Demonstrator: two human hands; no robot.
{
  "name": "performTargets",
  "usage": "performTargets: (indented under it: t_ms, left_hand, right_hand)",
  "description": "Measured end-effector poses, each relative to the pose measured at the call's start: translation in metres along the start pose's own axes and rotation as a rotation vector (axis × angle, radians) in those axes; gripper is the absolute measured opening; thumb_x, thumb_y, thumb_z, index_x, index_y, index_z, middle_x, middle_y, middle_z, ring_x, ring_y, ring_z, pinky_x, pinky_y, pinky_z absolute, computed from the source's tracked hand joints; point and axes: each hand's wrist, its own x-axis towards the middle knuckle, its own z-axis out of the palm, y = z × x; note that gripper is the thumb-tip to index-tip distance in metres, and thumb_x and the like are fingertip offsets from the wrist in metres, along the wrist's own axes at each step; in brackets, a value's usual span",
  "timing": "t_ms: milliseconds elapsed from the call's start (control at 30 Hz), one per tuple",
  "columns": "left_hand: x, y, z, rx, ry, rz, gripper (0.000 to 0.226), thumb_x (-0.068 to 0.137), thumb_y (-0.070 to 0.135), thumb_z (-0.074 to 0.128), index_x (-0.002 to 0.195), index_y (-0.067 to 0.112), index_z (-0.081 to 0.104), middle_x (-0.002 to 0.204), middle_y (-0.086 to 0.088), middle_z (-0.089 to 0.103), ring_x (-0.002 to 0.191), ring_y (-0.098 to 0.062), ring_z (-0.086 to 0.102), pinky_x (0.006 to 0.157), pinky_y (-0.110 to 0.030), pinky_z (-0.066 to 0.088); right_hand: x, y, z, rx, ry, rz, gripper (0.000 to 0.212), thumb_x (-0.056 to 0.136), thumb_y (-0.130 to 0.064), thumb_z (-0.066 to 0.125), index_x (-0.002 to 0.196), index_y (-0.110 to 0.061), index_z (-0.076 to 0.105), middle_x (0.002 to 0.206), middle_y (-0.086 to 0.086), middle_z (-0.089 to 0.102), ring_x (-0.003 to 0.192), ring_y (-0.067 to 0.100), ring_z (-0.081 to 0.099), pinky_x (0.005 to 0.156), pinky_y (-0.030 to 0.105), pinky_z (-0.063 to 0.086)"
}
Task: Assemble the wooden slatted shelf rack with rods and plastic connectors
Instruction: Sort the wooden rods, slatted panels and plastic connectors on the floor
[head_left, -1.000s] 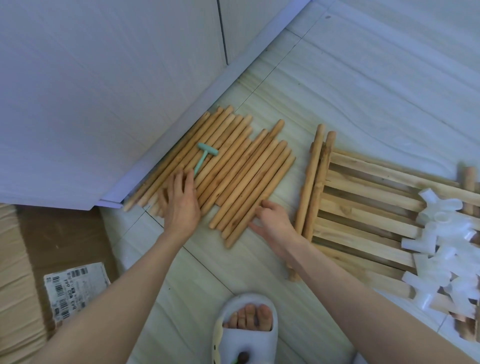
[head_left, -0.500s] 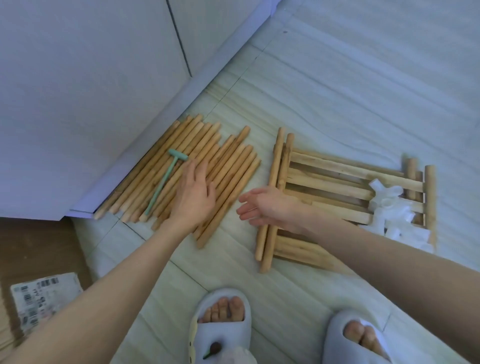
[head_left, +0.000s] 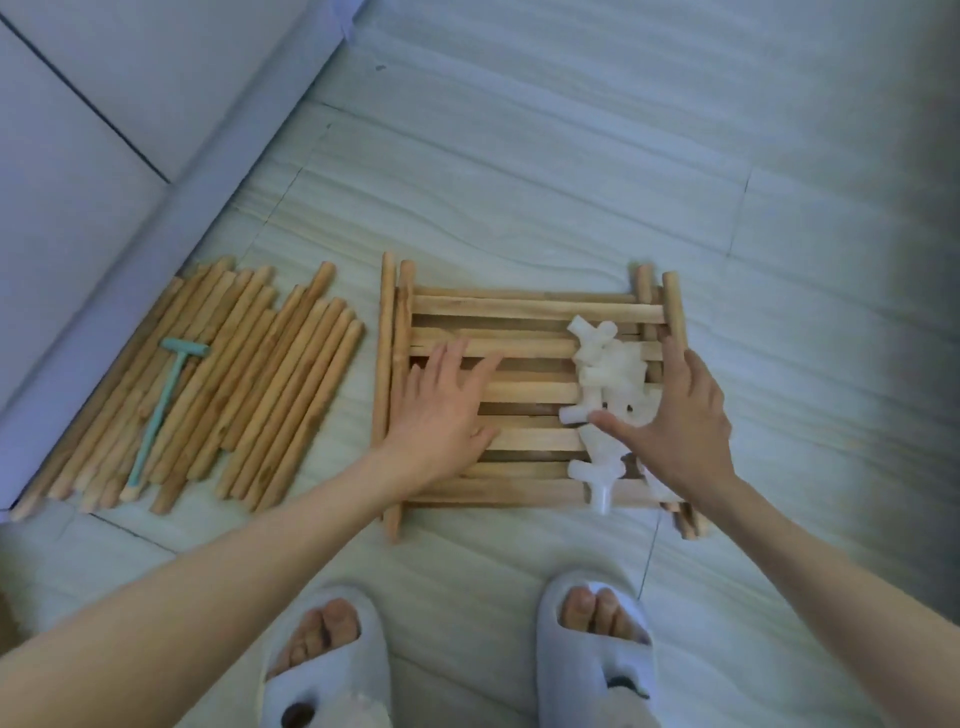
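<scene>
A stack of wooden slatted panels (head_left: 519, 312) lies flat on the floor in the middle of the head view. A heap of white plastic connectors (head_left: 605, 364) rests on its right half. My left hand (head_left: 441, 410) lies over the slats on the left side, fingers spread and straight. My right hand (head_left: 675, 421) is spread over the connectors, its thumb touching one. A row of loose wooden rods (head_left: 249, 384) lies on the floor to the left, with a small teal mallet (head_left: 161, 410) on top.
A white cabinet (head_left: 78, 156) with its plinth runs along the left, right behind the rods. My two feet in white slippers (head_left: 327, 670) stand just in front of the panels. Pale tiled floor (head_left: 571, 156) stretches beyond and to the right.
My view has swung right from the rods to the panels. My left hand left the rods and now lies on the slats; my right hand moved right onto the connectors.
</scene>
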Motion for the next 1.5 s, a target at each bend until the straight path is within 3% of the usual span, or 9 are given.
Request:
performTargets:
  t_ms: [200,467,600,767,933,1133,1233,1367,1500]
  left_hand:
    - [0.079,0.051,-0.014,-0.058,-0.069,0.235,0.08,0.088,0.048,0.054,0.148,0.037,0.003,0.157,-0.003,-0.013,0.144,-0.029,-0.009,0.116,-0.051,0.009]
    - [0.121,0.067,0.016,0.154,-0.224,0.488,0.057,0.089,0.042,0.055,0.141,0.031,0.033,0.148,-0.005,0.021,0.135,-0.026,0.024,0.103,-0.044,0.037]
    - [0.108,0.053,0.027,0.106,-0.053,0.402,0.05,0.087,0.047,0.053,0.132,0.028,0.041,0.122,-0.007,0.037,0.113,-0.023,0.038,0.073,-0.03,0.04]
    - [0.102,0.052,0.034,0.117,-0.086,0.316,0.05,0.089,0.044,0.05,0.135,0.029,0.037,0.135,-0.011,0.03,0.12,-0.027,0.029,0.088,-0.039,0.04]
    - [0.101,0.058,0.028,0.03,-0.25,0.269,0.058,0.085,0.029,0.058,0.137,0.027,0.031,0.144,-0.01,0.019,0.13,-0.029,0.019,0.093,-0.04,0.039]
    - [0.083,0.063,0.039,0.196,0.003,0.263,0.046,0.087,0.027,0.056,0.13,0.022,0.04,0.137,-0.012,0.032,0.12,-0.03,0.038,0.073,-0.037,0.045]
    - [0.084,0.056,0.035,0.05,0.061,0.189,0.039,0.088,0.02,0.056,0.125,0.022,0.043,0.123,-0.009,0.037,0.101,-0.027,0.047,0.058,-0.032,0.034]
    - [0.088,0.043,0.019,-0.342,0.152,-0.004,0.049,0.086,0.021,0.061,0.131,0.022,0.041,0.121,-0.002,0.041,0.091,-0.011,0.042,0.072,-0.025,0.036]
    - [0.108,0.003,-0.028,-0.678,0.332,-0.225,0.056,0.083,0.024,0.066,0.131,0.018,0.039,0.112,0.003,0.04,0.1,-0.016,0.048,0.079,-0.029,0.045]
  right_hand:
    - [-0.023,0.022,0.043,-0.205,-0.097,-0.129,0.126,0.057,-0.083,0.052,0.14,-0.033,-0.028,0.157,0.006,-0.015,0.144,0.029,-0.014,0.114,0.052,0.011]
    - [-0.015,0.036,0.048,-0.219,-0.024,-0.299,0.102,0.053,-0.065,0.075,0.141,-0.027,0.04,0.14,0.02,0.043,0.116,0.044,0.049,0.085,0.051,0.048]
    - [-0.006,0.04,0.045,-0.148,0.076,-0.389,0.064,0.059,-0.031,0.077,0.119,-0.016,0.061,0.117,0.021,0.056,0.09,0.043,0.054,0.072,0.045,0.053]
    - [0.004,0.033,0.043,-0.18,-0.016,-0.322,0.054,0.07,-0.04,0.073,0.12,-0.024,0.056,0.125,0.013,0.05,0.1,0.039,0.048,0.057,0.034,0.044]
    - [0.007,0.028,0.045,-0.071,-0.058,-0.259,0.056,0.077,-0.032,0.068,0.129,-0.03,0.047,0.135,0.007,0.037,0.115,0.033,0.036,0.075,0.033,0.039]
    - [0.007,0.024,0.037,0.038,-0.112,-0.222,0.057,0.079,-0.019,0.066,0.131,-0.031,0.045,0.136,0.005,0.033,0.116,0.028,0.034,0.086,0.029,0.031]
    - [0.013,0.014,0.023,0.183,-0.112,-0.169,0.058,0.079,-0.016,0.064,0.13,-0.033,0.043,0.123,-0.001,0.035,0.112,0.021,0.034,0.085,0.024,0.028]
    - [0.038,-0.022,-0.002,0.438,-0.054,-0.118,0.057,0.077,-0.013,0.065,0.128,-0.029,0.045,0.112,-0.004,0.036,0.099,0.015,0.041,0.071,0.005,0.033]
    - [0.084,-0.086,-0.014,0.712,-0.192,-0.077,0.058,0.079,-0.011,0.067,0.129,-0.026,0.041,0.117,0.003,0.047,0.102,0.019,0.052,0.072,0.02,0.045]
